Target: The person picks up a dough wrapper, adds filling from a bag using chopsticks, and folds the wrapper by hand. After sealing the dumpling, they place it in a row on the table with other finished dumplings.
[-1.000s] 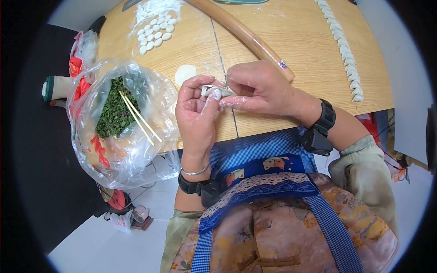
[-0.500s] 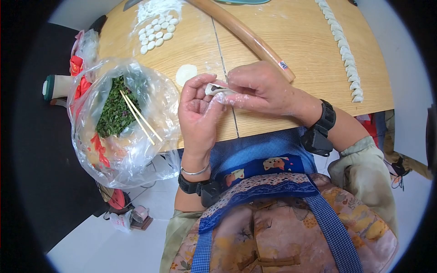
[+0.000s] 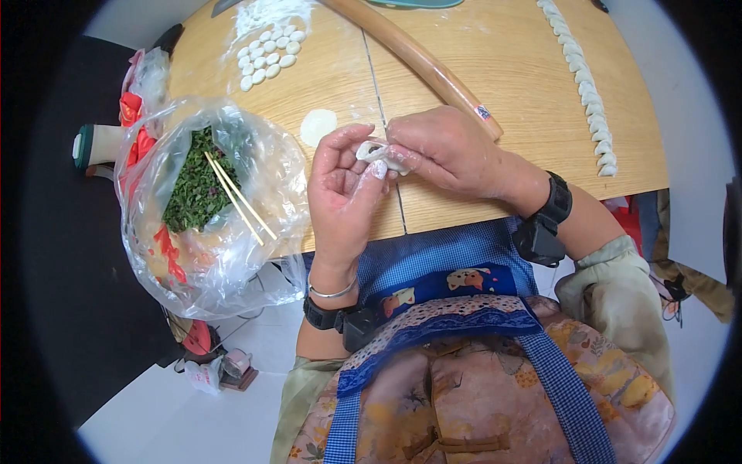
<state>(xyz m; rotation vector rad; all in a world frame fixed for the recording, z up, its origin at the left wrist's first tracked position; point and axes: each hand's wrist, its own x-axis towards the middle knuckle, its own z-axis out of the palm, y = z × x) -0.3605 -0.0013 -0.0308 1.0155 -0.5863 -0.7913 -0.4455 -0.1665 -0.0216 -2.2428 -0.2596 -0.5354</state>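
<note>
Over the wooden table, near side, the left hand cups a dough wrapper, fingers curled; the right hand, fingertips clamped on its folded right side, leaves the left end open.

Bright scene, black-edged fisheye distortion

Just beside a cream cylindrical object with dark green end, there is a crumpled red plastic. Above the cylinder in the view is a crumpled transparent plastic bag with pink edge. Well below the cylinder are a flat red round object and a small white plastic bag with red print. Far to its right, a brown cloth is visible.
</note>
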